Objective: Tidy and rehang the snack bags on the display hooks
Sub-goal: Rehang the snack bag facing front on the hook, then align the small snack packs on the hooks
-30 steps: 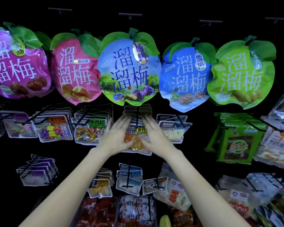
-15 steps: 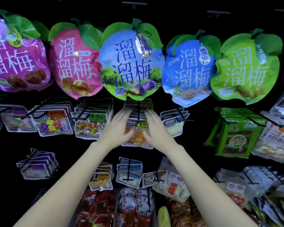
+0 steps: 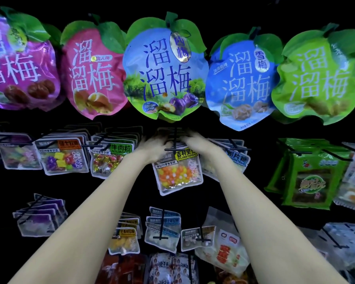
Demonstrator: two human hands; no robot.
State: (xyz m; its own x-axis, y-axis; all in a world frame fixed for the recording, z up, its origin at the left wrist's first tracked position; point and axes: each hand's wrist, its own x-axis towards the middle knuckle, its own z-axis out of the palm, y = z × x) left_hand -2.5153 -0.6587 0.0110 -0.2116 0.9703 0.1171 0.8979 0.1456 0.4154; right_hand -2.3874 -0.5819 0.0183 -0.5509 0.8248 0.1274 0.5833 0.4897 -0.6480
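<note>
Orange-and-white candy bag (image 3: 177, 173) could slip off its hook (image 3: 175, 140) as the left hand (image 3: 155, 145) and right hand (image 3: 195, 143) fumble its top; blurred fingers, grip unclear.

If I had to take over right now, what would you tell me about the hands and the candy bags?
Left hand: at the top of the bags on the black centre hook, too blurred to judge its grip.
Right hand: the same, on the hook's other side.
The clear bag of orange and yellow candies with a yellow label hangs at the front of that hook, a little tilted.
Done: the bag is on the hook.
Left: probably squaring up this stack, then checking the neighbouring hooks.
</note>
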